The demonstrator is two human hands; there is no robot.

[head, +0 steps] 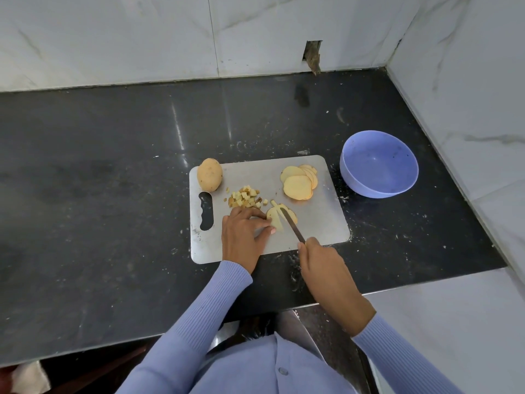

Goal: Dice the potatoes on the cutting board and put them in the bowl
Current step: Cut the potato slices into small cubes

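Note:
A steel cutting board point(321, 217) lies on the dark counter. On its far left corner sits a whole potato point(209, 174). A stack of potato slices point(299, 182) lies at its far right. A small pile of diced potato point(245, 198) sits mid-board. My left hand point(245, 234) presses its fingers on a partly cut slice point(277, 216). My right hand point(324, 260) grips a knife point(292, 224) whose blade lies across that slice. The lilac bowl point(379, 163), holding nothing, stands right of the board.
White marble walls close the counter at the back and right. The counter's front edge runs just below my forearms. Small white crumbs are scattered on the counter around the board.

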